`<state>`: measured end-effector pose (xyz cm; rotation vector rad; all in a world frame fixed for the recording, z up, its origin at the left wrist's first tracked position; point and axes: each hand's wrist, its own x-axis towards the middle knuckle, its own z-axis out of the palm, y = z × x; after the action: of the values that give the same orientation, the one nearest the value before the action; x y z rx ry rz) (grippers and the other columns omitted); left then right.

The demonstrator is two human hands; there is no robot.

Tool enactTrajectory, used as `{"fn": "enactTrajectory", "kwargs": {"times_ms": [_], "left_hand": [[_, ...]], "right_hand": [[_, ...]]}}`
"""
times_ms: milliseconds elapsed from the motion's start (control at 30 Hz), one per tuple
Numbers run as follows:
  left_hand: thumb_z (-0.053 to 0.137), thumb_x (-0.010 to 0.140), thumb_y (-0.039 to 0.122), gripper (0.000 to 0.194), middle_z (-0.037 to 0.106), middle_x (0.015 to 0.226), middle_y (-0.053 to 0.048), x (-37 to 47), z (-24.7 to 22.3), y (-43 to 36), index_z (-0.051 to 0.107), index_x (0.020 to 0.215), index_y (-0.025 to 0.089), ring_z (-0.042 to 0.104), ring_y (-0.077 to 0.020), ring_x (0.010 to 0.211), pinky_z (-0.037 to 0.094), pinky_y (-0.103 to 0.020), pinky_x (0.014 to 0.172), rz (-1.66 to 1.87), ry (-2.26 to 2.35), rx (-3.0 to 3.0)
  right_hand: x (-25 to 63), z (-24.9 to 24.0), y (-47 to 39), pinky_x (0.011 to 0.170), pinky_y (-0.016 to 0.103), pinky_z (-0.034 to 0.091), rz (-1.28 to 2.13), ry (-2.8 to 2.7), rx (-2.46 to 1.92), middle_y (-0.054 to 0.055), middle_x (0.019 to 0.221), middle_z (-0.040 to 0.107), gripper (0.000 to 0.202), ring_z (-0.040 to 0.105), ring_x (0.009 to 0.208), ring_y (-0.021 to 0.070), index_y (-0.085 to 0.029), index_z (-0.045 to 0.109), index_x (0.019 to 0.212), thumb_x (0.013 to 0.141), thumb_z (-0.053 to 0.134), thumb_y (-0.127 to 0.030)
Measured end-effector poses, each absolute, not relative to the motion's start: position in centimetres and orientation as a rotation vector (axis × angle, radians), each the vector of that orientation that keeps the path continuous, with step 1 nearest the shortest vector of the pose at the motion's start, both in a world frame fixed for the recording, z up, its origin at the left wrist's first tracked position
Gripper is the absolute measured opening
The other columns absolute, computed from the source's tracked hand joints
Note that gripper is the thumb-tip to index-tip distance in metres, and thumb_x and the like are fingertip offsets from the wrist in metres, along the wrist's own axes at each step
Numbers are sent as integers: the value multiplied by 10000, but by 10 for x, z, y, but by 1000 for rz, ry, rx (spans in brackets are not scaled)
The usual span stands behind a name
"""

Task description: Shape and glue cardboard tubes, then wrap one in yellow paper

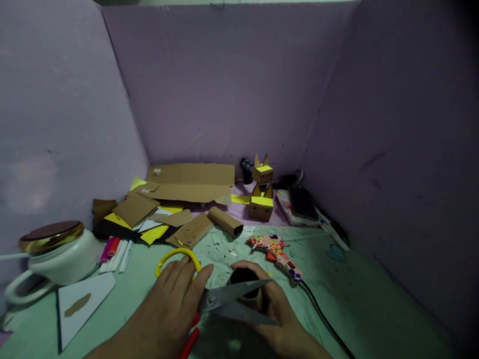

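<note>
1. Head view, foreground: your left hand [175, 294] grips the scissors [234, 295], fingers bent about the yellow and red handles.
2. The blades stand apart, pointing right across the front of a cardboard tube [254, 300]; whether they touch it, you cannot tell from here.
3. Your right hand [277, 304] is curled around that tube, just above the tabletop's near edge in view, its dark mouth turned upward.
4. Near your right hand, a flowered glue gun [275, 255] lies on the green tabletop [359, 299], its black cord [325, 319] running toward you.
5. Beyond your hands, a second tube [224, 221] lies on its side beside cardboard pieces [194, 230] and yellow paper [154, 234].
6. Farther back, two eared boxes [261, 209] stand near a phone [302, 202].
7. To your left, a lidded white mug [69, 262] stands beside markers [117, 253] and a white card [88, 305].
</note>
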<state>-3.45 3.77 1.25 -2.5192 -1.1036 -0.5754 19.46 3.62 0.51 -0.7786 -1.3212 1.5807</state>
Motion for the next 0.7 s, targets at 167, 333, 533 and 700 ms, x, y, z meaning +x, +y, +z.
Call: {"fn": "enactTrajectory", "kwargs": {"times_ms": [167,333,533,700], "left_hand": [[381,796,58,614,629,1058,-163,-27,18,33,293,1397,141,588,-296,950,507,-437,789,-583,-1116,-2537],[351,819,70,576,655,961,-158,-24,22,32,287,1390,107,604,-281,825,505,-413,708,-500,-1094,-2508],[339,840,75,554,663,1009,-156,-25,22,27,269,1387,129,615,-284,874,514,-423,752,-479,-1127,-2538],[355,859,87,512,667,1052,-157,-24,24,22,307,1364,157,623,-284,892,526,-425,764,-453,-1215,-2526]], "right_hand": [[195,0,33,720,310,453,1525,-1336,-859,-5,935,570,542,543,806,191,-320,551,1218,725,773,-302],[195,4,33,841,372,450,1437,-1413,-928,26,1042,599,494,548,903,237,-313,590,1198,733,756,-316],[195,-1,31,771,357,497,1497,-1403,-887,20,995,608,543,576,824,213,-328,555,1248,743,749,-276],[198,-3,31,859,390,470,1380,-1473,-957,24,1109,599,559,566,968,255,-361,588,1223,705,774,-266]]}}
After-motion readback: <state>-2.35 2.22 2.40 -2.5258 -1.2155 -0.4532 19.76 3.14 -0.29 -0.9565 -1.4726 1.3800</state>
